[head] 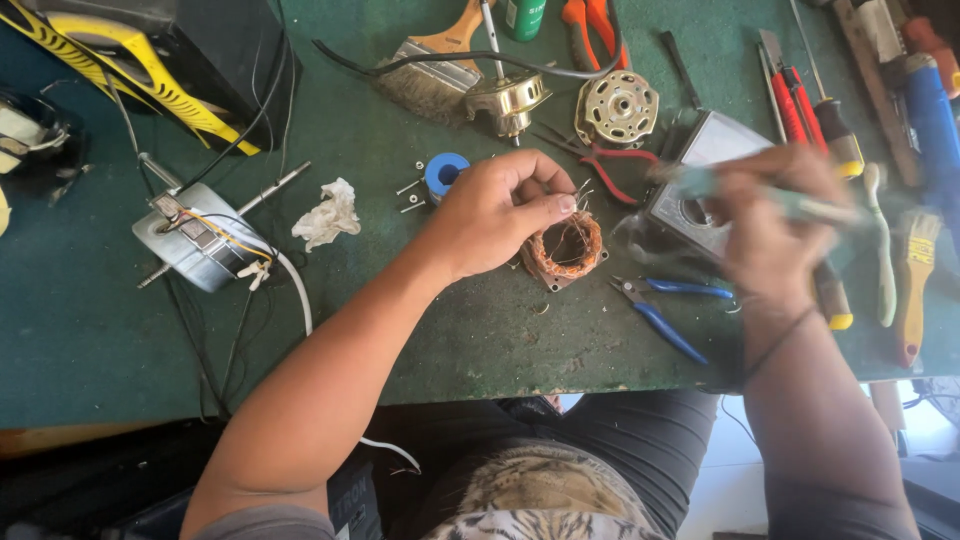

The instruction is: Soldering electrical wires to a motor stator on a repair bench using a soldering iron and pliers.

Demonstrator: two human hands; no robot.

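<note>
While my left hand [505,215] presses down on the stator [568,250], fingers curled over its rim and thumb pinching the fine lead wires at the top, my right hand [770,215] is clenched around a slim tool [800,205] with a pale green handle, blurred mid-motion, so I cannot tell its tip. The stator sits on the green bench [120,340] right in front of me, its copper winding facing up, touching only my left hand. Just right of it lie blue pliers [665,310], and behind them a meter [700,175] and red cutters [610,165]. A motor end cap [617,108] and a brass-coloured cup [507,100] rest further back beside a brush [435,70]; a whole motor [200,240] with its shaft lies well off to my left, near a crumpled tissue [328,212] and a blue tape roll [445,172]. I judge I am at the lead-wire stage of the winding work. The next move seems to call for steadying the tool tip onto those thin wires without letting the stator shift.
</note>
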